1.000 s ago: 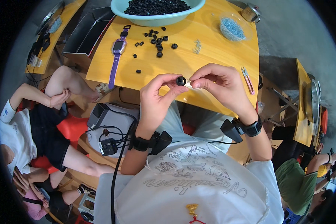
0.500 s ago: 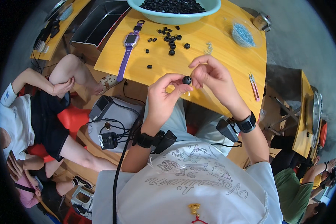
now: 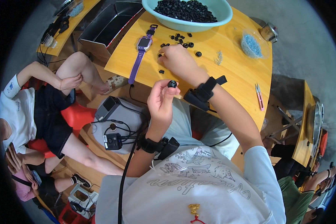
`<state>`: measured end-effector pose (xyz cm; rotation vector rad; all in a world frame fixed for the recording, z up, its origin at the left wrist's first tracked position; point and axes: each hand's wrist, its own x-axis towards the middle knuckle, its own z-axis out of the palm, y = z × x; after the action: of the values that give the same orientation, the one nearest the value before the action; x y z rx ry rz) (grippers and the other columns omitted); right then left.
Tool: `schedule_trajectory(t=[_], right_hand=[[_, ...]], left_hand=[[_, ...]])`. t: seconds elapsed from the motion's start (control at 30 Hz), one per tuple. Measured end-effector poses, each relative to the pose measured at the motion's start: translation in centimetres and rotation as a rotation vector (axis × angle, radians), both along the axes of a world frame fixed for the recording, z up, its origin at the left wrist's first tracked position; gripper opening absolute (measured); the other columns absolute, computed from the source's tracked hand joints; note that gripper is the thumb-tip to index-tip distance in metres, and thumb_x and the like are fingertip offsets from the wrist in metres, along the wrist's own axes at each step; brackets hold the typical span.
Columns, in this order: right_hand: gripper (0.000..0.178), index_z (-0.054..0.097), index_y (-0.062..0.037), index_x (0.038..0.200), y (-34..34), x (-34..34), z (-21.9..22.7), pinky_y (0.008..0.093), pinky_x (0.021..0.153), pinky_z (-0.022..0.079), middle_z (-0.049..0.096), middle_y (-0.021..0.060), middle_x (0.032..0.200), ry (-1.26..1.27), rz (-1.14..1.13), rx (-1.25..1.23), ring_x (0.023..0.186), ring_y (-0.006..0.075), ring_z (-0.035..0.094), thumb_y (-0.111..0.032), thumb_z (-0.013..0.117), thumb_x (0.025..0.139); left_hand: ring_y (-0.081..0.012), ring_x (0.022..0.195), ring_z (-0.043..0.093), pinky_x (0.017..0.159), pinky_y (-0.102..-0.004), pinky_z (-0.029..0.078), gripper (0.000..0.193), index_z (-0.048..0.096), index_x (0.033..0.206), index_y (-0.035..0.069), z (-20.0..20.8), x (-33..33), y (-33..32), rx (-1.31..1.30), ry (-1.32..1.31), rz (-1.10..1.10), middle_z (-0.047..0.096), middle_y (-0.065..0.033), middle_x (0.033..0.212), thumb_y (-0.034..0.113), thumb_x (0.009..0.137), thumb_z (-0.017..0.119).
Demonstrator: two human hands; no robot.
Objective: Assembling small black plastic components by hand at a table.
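In my left hand (image 3: 160,102), thumb and fingers pinch a round black bead (image 3: 172,84) with its face turned up, just off the table's near edge. My right hand (image 3: 181,63) reaches over the table to the left, palm down. Its bent fingertips meet at a small black piece (image 3: 159,55) on the wood; the hand partly covers the pieces around it. Beyond that hand lie several loose black pieces (image 3: 178,37), some round, some short cylinders. Another short cylinder (image 3: 161,71) lies nearer me, and a round bead (image 3: 198,54) rests to the right.
A pale green basin (image 3: 190,26) full of black pieces stands at the back. Left lies a purple watch (image 3: 140,59). Tiny shiny bits (image 3: 218,58), a clear bowl (image 3: 251,46) of bluish bits, a metal cup (image 3: 268,33) and pink thread snips (image 3: 259,98) are rightward. A person sits left.
My right hand has left the bead in my left hand and moved forward and left to the loose pieces. My left hand, still pinching the bead, stays near the table edge. The view has shifted slightly.
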<state>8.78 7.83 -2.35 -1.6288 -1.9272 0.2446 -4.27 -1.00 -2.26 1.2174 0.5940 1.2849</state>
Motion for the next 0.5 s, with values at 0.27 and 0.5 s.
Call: schedule_trajectory(t=[0.27,0.5], right_hand=[[0.013,0.058,0.0028,0.084,-2.3,1.2,2.7,0.0307,0.063,0.048,0.062,0.0167,0.075,0.14,-0.021,-0.081,0.067,0.0248,0.062,-0.008,0.057,0.077],[0.011,0.052,-0.0002,0.088,-11.1,5.7,7.6,0.0241,0.066,0.048,0.06,0.0078,0.087,1.022,0.115,-0.197,0.074,0.0124,0.059,-0.005,0.058,0.081]], left_hand=[[-0.0101,0.075,0.051,0.072,-0.0222,0.041,0.026,0.049,0.098,-0.003,-0.4,0.2,0.3,0.082,0.132,-0.01,0.055,-0.0049,0.084,0.021,0.087,0.052],[-0.0097,0.077,0.051,0.072,-0.0224,0.041,0.027,0.049,0.099,-0.003,-0.8,1.0,0.1,0.139,0.161,-0.096,0.055,-0.0045,0.083,0.018,0.086,0.055]])
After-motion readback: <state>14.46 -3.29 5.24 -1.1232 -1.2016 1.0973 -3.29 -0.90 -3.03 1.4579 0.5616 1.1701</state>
